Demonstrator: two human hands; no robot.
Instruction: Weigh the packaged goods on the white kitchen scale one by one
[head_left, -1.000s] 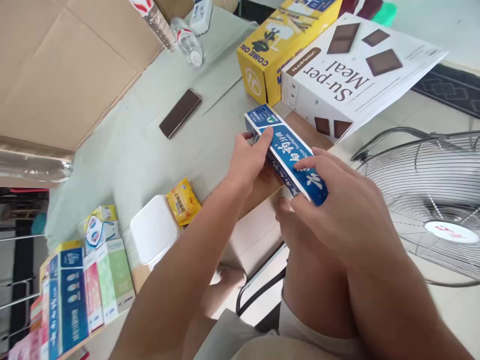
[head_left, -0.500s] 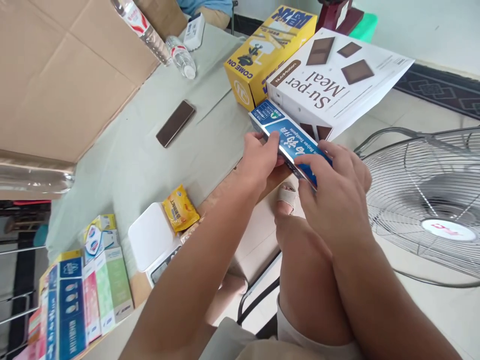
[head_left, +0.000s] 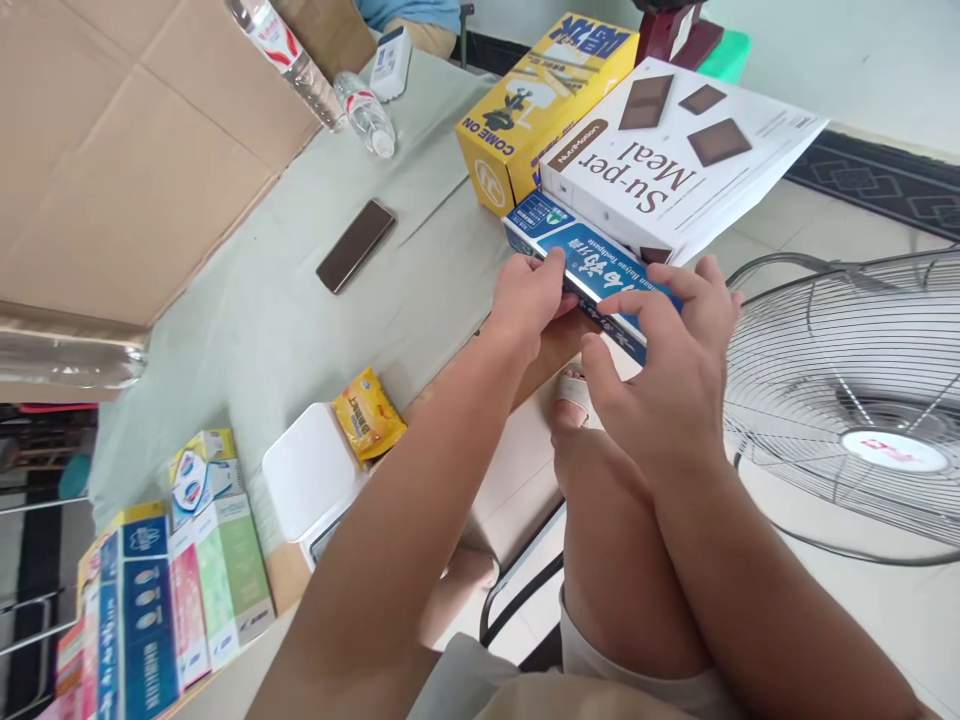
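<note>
A blue toothpaste box (head_left: 581, 250) lies at a slant over the table's right edge, its far end close to the white "Su-per Meal" box (head_left: 675, 160). My left hand (head_left: 529, 290) grips its left side, thumb on top and fingers beneath. At the near end of the toothpaste box is my right hand (head_left: 660, 350), fingers spread and thumb away from the side. The index fingertip is at the box's top face; whether it presses there I cannot tell.
Behind stands a yellow "COME ON" box (head_left: 517, 130). The table holds a phone (head_left: 356, 246), water bottles (head_left: 365, 115), a yellow packet (head_left: 368, 415), a white scale-like device (head_left: 311, 470) and several upright cartons (head_left: 225, 560). A floor fan (head_left: 847, 400) stands at right.
My right hand has loosened from the toothpaste box's near end, its thumb and fingers spreading apart. My left hand keeps its hold. The view has shifted slightly.
</note>
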